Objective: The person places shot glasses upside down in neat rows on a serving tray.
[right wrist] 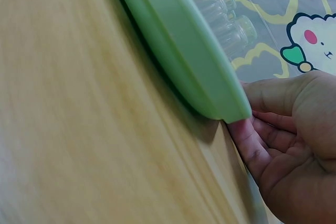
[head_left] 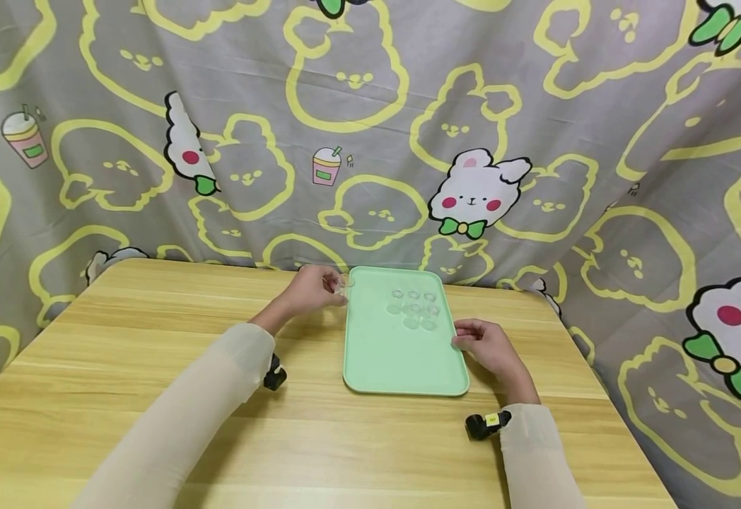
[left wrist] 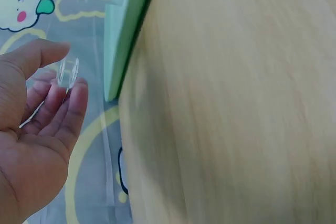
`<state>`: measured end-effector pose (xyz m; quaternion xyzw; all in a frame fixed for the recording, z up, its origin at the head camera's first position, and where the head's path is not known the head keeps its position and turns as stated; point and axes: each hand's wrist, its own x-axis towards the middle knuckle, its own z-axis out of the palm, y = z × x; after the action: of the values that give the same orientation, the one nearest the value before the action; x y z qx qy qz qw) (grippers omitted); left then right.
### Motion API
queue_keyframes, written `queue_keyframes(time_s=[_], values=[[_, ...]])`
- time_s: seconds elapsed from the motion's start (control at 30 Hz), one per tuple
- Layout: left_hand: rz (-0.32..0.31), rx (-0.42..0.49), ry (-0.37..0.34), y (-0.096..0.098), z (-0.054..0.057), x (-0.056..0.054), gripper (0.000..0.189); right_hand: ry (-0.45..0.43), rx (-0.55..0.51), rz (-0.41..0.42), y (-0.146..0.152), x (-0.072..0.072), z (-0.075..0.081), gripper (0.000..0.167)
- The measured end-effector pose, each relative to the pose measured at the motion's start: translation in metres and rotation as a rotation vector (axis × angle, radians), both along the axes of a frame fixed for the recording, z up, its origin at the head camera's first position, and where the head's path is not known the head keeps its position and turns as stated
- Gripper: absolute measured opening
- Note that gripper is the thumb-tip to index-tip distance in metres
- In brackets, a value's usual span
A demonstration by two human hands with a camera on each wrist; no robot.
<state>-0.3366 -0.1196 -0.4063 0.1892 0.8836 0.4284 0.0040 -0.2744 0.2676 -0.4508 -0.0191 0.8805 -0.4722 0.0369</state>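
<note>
My left hand (head_left: 312, 288) is just beyond the left edge of the light green tray (head_left: 380, 357). Between thumb and fingertips it pinches a small clear jar (left wrist: 68, 73), seen close up in the left wrist view. The right hand (head_left: 490, 345) grips the tray's right rim, with the thumb above and fingers below in the right wrist view. Several small clear jars (head_left: 413, 295) stand grouped on the tray's far right part. Their outlines overlap, and the clear walls make them hard to tell apart.
The tray lies flat on a wood-grain table (head_left: 294, 438). A grey patterned curtain (head_left: 370, 155) hangs behind the table's far edge and along its right side. Black wrist cameras (head_left: 486, 425) are strapped to both forearms.
</note>
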Motion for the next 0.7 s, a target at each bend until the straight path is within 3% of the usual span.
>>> queue_keyframes(time_s=[0.13, 0.4, 0.7], values=[[-0.017, 0.022, 0.023, 0.004, 0.001, 0.0, 0.027, -0.002, -0.002, 0.0, 0.0, 0.0, 0.0, 0.037], [-0.03, 0.049, -0.013, 0.015, 0.004, 0.001, 0.037, 0.003, -0.011, 0.002, 0.0, 0.001, 0.0, 0.037], [-0.054, 0.07, -0.009, 0.029, 0.006, 0.003, 0.039, -0.001, -0.026, 0.001, 0.0, 0.001, -0.001, 0.037]])
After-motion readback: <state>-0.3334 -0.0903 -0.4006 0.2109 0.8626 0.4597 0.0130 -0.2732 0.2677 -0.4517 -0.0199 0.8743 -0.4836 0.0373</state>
